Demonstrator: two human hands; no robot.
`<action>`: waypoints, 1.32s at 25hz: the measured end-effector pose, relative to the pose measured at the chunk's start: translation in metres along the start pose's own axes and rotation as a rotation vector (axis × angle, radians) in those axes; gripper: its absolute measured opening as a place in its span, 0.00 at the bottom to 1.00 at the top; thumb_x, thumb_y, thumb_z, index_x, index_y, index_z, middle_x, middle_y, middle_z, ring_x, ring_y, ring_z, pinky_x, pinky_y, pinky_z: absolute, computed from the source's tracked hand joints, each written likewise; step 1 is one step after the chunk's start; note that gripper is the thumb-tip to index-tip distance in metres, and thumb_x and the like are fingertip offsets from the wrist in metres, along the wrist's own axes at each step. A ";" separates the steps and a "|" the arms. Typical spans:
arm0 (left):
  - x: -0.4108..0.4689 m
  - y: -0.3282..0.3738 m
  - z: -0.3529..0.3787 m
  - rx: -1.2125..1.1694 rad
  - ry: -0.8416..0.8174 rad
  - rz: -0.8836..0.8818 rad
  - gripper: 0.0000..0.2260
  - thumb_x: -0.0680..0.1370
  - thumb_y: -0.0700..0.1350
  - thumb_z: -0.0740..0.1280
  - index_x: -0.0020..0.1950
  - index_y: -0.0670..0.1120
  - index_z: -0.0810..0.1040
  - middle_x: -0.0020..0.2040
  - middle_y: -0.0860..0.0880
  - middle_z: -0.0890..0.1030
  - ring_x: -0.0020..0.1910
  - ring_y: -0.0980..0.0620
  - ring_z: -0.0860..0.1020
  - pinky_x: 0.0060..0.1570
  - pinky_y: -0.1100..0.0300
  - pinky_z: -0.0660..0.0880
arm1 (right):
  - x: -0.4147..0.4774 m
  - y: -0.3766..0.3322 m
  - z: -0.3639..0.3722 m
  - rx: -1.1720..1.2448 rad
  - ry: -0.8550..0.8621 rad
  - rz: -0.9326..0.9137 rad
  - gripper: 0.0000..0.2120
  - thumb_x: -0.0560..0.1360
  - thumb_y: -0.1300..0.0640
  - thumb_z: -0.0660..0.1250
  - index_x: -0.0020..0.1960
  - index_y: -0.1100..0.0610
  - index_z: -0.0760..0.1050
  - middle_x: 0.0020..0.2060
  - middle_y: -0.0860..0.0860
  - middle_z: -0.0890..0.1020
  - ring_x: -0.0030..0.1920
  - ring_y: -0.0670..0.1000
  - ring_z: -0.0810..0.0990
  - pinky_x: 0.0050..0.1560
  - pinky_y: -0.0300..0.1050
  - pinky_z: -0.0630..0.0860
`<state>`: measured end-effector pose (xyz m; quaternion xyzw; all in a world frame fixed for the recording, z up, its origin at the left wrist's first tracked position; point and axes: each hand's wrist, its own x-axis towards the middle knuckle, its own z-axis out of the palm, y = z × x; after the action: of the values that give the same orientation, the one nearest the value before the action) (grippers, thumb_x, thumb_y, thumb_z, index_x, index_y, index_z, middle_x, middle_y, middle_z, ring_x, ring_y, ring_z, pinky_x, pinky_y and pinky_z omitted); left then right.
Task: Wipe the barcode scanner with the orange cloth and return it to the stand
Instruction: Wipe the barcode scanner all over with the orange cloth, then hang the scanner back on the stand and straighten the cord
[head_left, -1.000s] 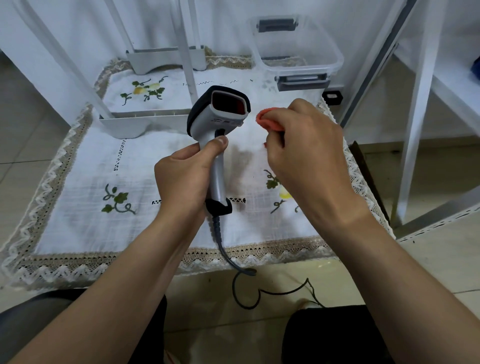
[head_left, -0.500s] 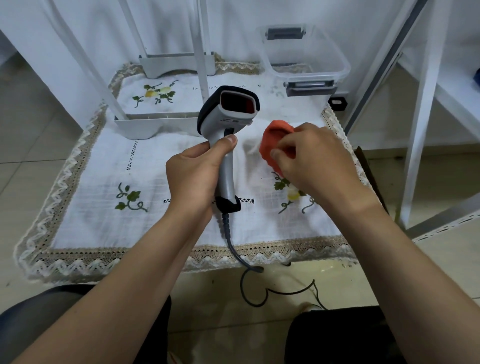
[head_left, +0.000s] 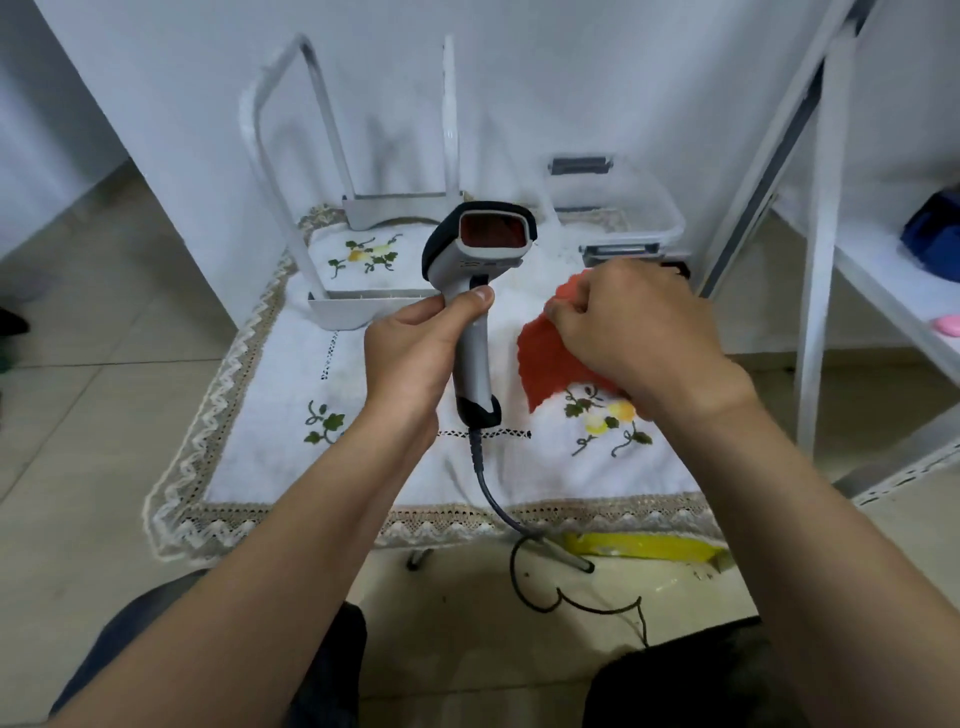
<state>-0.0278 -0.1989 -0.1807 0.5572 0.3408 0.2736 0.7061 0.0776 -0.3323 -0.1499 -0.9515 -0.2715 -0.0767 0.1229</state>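
Left hand (head_left: 410, 358) is gripping the barcode scanner (head_left: 480, 244) by the handle, fingers clamped round it, thumb sitting just under the head. Scanner is being held upright above the worktop (head_left: 270, 452), window facing the camera. Right hand (head_left: 639, 332) is holding the orange cloth (head_left: 540, 364) just right of the scanner, fingers curled on it, cloth apart from the scanner. Stand (head_left: 343, 312) is sitting behind-left of the scanner, clear box (head_left: 618, 208) behind-right. Cable (head_left: 485, 483) is hanging from the scanner's base.
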 end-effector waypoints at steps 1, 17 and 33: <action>-0.002 0.006 -0.001 0.007 -0.003 0.002 0.05 0.71 0.47 0.80 0.41 0.47 0.87 0.39 0.53 0.87 0.39 0.59 0.83 0.59 0.49 0.80 | 0.005 0.000 0.001 -0.052 -0.101 0.034 0.15 0.78 0.43 0.63 0.50 0.54 0.78 0.50 0.56 0.81 0.53 0.62 0.79 0.45 0.49 0.71; -0.012 0.077 0.002 0.015 -0.212 0.022 0.11 0.67 0.55 0.79 0.43 0.51 0.87 0.48 0.50 0.88 0.50 0.51 0.83 0.65 0.41 0.77 | 0.014 -0.029 -0.062 0.990 -0.624 -0.251 0.11 0.80 0.59 0.68 0.61 0.55 0.80 0.55 0.51 0.86 0.58 0.53 0.84 0.58 0.54 0.81; 0.037 0.167 0.017 -0.024 -0.395 0.145 0.18 0.75 0.57 0.76 0.61 0.52 0.83 0.63 0.51 0.82 0.65 0.46 0.78 0.58 0.45 0.82 | 0.085 -0.049 -0.180 0.662 0.109 -0.121 0.10 0.66 0.51 0.80 0.45 0.50 0.85 0.40 0.46 0.87 0.40 0.47 0.84 0.41 0.41 0.78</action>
<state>0.0068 -0.1424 -0.0220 0.6147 0.1515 0.2129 0.7442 0.1087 -0.2998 0.0503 -0.8366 -0.3306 -0.0424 0.4348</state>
